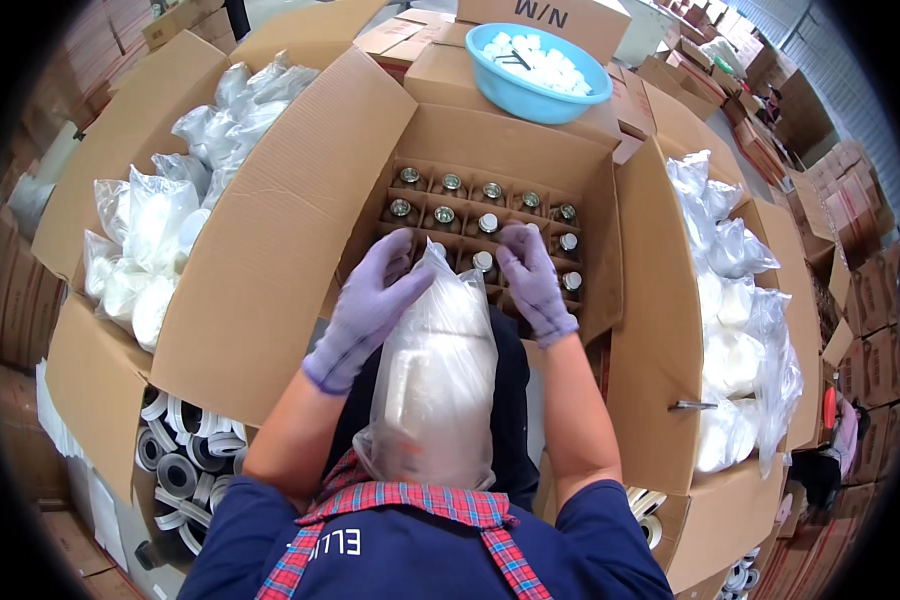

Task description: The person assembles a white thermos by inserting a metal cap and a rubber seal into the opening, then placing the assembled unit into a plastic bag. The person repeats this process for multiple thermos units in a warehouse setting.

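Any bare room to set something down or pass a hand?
Set-down: bare cardboard left of the blue basin, slope unclear. Hand: over the far bottles, between both gloved hands and the carton's far wall. Crowded: left and right, bagged white items; lower left, rolls.

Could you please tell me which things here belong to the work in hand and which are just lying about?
Likely in the job:
Clear bag, its top between left hand and right hand
Bottles
Divided box

Likely just lying about:
Rolls at lower left
Stacked cartons at far right
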### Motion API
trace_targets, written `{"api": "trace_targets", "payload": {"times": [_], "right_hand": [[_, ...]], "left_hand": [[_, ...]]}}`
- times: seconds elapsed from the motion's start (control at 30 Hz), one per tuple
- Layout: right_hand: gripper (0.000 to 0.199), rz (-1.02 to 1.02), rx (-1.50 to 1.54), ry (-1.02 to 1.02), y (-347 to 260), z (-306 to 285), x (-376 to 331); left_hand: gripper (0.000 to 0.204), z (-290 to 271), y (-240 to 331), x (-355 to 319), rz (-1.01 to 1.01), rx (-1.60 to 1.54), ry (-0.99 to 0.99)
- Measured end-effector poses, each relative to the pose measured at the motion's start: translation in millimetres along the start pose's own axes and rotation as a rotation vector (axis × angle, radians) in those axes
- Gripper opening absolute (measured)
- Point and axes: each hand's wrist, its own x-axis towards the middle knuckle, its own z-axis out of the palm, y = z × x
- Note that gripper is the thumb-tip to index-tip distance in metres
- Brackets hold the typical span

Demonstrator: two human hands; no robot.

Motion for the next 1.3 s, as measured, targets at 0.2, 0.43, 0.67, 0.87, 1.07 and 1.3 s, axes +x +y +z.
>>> {"api": "trace_targets", "payload": {"times": [0.2, 0.43, 0.67, 0.87, 1.07, 1.3], "right_hand": [[0.069, -0.721, -0.421, -0.743, -132.3, 29.9, -38.3], [0.042, -0.594, -0.659, -1.12, -97.2, 51.6, -27.0], [0.042, -0.486, -0.931, -0.671, -213.1, -3.7, -26.8], [0.038, -0.415, -1.216, -0.178, -233.0, -41.3, -32.2], [0.037, -0.251, -1.239, -0.105, -257.0, -4.0, -10.1], [0.054, -0.425, -1.04, 0.013, -288.8, 19.7, 40.8]], "left_hand": [[0.049, -93.1, 54.5, -127.6, 0.148, 0.696, 0.072], [0.055, -283.1, 120.9, -56.8, -0.2, 1.437, 0.266], [0.043, -307.8, 107.9, 32.6, -0.434, 1.598, -0.338], [0.033, -365.5, 1.5, 38.9, -0.394, 1.268, -0.438], [0.025, -350.7, -51.8, 26.4, -0.36, 1.686, -0.424], [0.045, -364.3, -31.0, 32.7, -0.367, 1.6, -0.161]]}}
